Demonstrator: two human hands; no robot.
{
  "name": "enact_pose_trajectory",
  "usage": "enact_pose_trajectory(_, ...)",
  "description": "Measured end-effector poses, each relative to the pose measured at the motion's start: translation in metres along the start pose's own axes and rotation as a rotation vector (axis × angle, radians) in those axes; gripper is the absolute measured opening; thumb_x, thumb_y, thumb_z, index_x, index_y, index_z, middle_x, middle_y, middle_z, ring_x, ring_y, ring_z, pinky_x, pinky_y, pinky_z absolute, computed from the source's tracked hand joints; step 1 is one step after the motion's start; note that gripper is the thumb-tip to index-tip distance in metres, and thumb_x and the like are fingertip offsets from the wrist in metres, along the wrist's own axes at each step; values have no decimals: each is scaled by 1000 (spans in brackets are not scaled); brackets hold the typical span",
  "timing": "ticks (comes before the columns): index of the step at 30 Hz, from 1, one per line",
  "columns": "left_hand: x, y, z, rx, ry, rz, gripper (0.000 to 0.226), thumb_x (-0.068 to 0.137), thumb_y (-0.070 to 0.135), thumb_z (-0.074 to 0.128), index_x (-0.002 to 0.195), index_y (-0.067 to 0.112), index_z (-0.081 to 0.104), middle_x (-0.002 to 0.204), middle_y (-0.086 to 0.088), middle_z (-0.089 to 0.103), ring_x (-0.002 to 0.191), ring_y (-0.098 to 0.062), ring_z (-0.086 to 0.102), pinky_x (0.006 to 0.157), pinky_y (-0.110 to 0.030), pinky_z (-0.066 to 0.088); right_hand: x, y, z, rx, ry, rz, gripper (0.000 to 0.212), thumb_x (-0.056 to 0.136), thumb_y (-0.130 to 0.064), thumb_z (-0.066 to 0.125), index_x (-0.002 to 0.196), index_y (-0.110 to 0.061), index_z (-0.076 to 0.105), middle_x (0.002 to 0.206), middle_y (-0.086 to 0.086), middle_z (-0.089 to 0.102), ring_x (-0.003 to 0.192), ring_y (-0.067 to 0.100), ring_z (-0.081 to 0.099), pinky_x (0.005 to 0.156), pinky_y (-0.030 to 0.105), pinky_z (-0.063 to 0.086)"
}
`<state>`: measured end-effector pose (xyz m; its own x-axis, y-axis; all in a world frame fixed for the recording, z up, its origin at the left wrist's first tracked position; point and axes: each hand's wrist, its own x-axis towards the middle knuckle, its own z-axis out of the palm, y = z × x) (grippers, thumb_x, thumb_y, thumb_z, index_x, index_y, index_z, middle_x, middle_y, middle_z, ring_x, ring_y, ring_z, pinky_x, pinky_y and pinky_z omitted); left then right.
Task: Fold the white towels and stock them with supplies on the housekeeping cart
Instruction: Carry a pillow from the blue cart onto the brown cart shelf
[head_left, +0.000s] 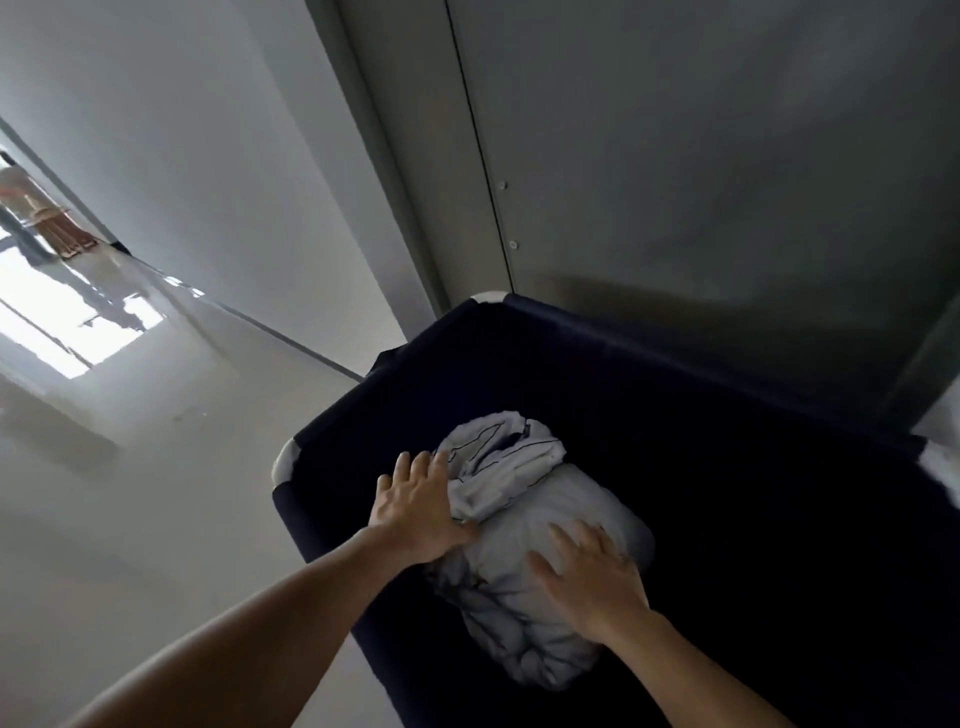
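Left hand (421, 506) and right hand (592, 579) lie flat, fingers straight and spread, on the white linen bundle (571, 499) under their palms in the navy cart bag (727, 395), gripping nothing. If it were lifted like this, the loose crumpled end just beside the left fingers could unravel and slump into the bag.
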<state>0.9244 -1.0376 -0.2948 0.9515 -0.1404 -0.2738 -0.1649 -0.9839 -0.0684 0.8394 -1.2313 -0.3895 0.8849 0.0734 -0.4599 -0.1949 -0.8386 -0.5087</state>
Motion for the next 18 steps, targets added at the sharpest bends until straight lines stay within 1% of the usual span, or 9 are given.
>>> enact_pose_trajectory(3, 66, -5, 9, 23, -38, 33, 113, 70, 72, 62, 156, 19, 10, 160, -4, 21, 147, -31, 17, 114, -49, 26, 34, 15, -11, 44, 24, 137, 77, 94, -73, 15, 159, -33, 7, 168, 1, -4, 153, 25, -5, 120, 53, 9)
enact_pose_trajectory(5, 91, -6, 6, 35, -50, 29, 114, 67, 74, 59, 155, 20, 11, 158, -3, 23, 143, -30, 21, 111, -49, 30, 47, 12, -19, 45, 34, 165, 79, 93, -75, 14, 159, -32, 6, 168, 3, -3, 153, 26, -4, 120, 52, 10)
enact_pose_trajectory(6, 148, -3, 29, 43, -100, 126, 114, 67, 76, 57, 155, 21, 10, 158, -3, 23, 142, -30, 22, 109, -50, 32, 82, 16, -12, 69, 69, 274, 80, 93, -75, 14, 159, -32, 6, 167, 4, -3, 153, 26, -4, 120, 52, 10)
enact_pose_trajectory(7, 165, -6, 39, 60, -109, 157, 114, 67, 78, 55, 154, 22, 9, 158, -3, 23, 142, -31, 23, 108, -50, 33, 92, 12, -13, 83, 64, 300, 81, 92, -76, 13, 159, -32, 5, 168, 4, -3, 153, 26, -4, 120, 53, 10)
enact_pose_trajectory(8, 167, 1, 38, 58, -115, 174, 114, 68, 79, 54, 154, 22, 6, 158, -3, 21, 142, -31, 23, 108, -51, 33, 95, 13, -18, 80, 67, 276, 82, 92, -78, 13, 159, -32, 5, 168, 3, -4, 153, 25, -4, 120, 53, 9)
enact_pose_trajectory(9, 175, 6, 44, 32, -124, 186, 115, 69, 79, 55, 155, 22, 3, 160, -4, 18, 144, -32, 21, 110, -52, 33, 98, 13, -19, 81, 86, 280, 82, 91, -79, 13, 159, -33, 5, 168, 3, -3, 153, 24, -4, 120, 53, 9)
enact_pose_trajectory(12, 238, 0, 94, 26, -183, 291, 124, 70, 77, 61, 156, 22, -10, 164, -8, 1, 149, -37, 9, 115, -58, 25, 148, 7, 1, 111, 121, 408, 82, 90, -80, 14, 158, -35, 9, 167, 2, -1, 153, 24, -1, 118, 53, 10)
enact_pose_trajectory(14, 268, 0, 123, 91, -272, 338, 127, 71, 76, 62, 156, 22, -16, 165, -10, -9, 150, -40, 1, 117, -62, 18, 176, 5, 19, 123, 89, 493, 81, 91, -79, 14, 159, -34, 9, 168, 2, -1, 153, 25, -1, 119, 53, 11)
enact_pose_trajectory(18, 319, -14, 183, 138, -314, 322, 130, 74, 78, 60, 153, 18, -24, 163, -15, -20, 149, -44, -11, 116, -67, 12, 228, 2, 66, 153, 0, 581, 82, 92, -78, 14, 160, -33, 7, 168, 3, -3, 153, 24, -5, 121, 53, 8)
